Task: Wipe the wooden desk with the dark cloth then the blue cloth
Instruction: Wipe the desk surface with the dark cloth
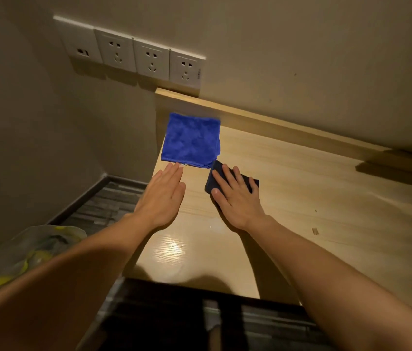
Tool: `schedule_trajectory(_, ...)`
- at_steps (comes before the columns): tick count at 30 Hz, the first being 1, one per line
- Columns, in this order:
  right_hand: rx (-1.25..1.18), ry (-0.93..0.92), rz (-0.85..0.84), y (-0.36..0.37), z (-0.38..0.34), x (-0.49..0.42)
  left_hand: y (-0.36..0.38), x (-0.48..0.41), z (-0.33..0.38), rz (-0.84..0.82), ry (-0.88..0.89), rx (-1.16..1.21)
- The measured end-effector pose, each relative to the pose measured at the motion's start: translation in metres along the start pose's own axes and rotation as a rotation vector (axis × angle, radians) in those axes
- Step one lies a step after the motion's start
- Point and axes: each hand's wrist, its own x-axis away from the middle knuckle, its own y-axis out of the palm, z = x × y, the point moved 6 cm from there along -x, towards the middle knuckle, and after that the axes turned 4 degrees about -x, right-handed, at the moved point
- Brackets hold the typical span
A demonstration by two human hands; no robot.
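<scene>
Bare wooden desk (301,188) lies open rightward; the blue cloth (191,140) blocks the far-left corner.

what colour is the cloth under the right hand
Dark navy, almost black, dark cloth; the head view, the only one, shows it.

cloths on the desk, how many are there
2. The blue cloth lies flat at the desk's far left corner, just beyond the left hand. The dark cloth sits beside it, under the right hand. No others show.
</scene>
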Motion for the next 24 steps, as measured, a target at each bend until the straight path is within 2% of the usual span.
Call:
schedule_trajectory(8, 0.036, -0.139, -0.022, 0.027, -0.075, 0.005, -0.021, 0.005, 0.002, -0.040, 0.012, 0.478)
schedule_trajectory(11, 0.016, -0.254, -0.078, 0.029, -0.097, 0.010, -0.032, 0.007, -0.002, 0.055, -0.058, 0.654)
schedule_trajectory(13, -0.082, -0.299, -0.053, 0.019, -0.099, 0.018, -0.039, 0.011, -0.004, 0.226, -0.091, 0.532)
schedule_trajectory(15, -0.192, -0.211, 0.129, -0.001, -0.074, 0.035, -0.041, 0.017, 0.010, 0.325, -0.022, 0.310)
schedule_trajectory(18, -0.184, 0.065, 0.382, -0.025, 0.004, 0.079, -0.020, 0.023, 0.045, 0.216, 0.178, 0.006)
schedule_trajectory(20, -0.087, 0.189, 0.376, -0.028, 0.056, 0.109, 0.001, 0.025, 0.061, 0.107, 0.231, -0.165)
schedule_trajectory(24, -0.020, 0.249, 0.174, -0.006, 0.102, 0.140, 0.030, 0.017, 0.062, -0.044, 0.130, -0.355)
